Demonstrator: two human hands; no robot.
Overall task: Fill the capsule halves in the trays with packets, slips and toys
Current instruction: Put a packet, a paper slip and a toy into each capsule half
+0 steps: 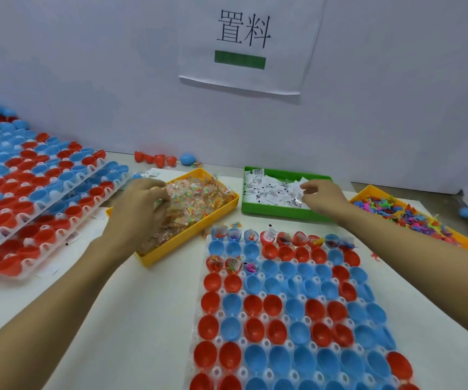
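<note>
Two hands out | left hand [140, 197] fingers curled into packets [196, 198] in yellow bin [187, 243] | right hand [323, 195] pinching slip [297, 202] over green bin [272, 211] | capsule tray [289, 313] near, mostly unfilled | toy bin [424, 220] far right | bare table [131, 313] between forearms

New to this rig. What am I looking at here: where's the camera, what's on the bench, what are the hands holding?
There is no robot: one wide-angle camera on a person's head looks down at their bare hands. In front lies a white tray of red and blue capsule halves; only its far row and a few in the third row are filled. Behind it stand a yellow bin of clear packets, a green bin of white paper slips, and another yellow bin of small colourful toys. More loaded trays are stacked on the left. The left hand digs into the packets; the right hand pinches slips over the green bin.
</note>
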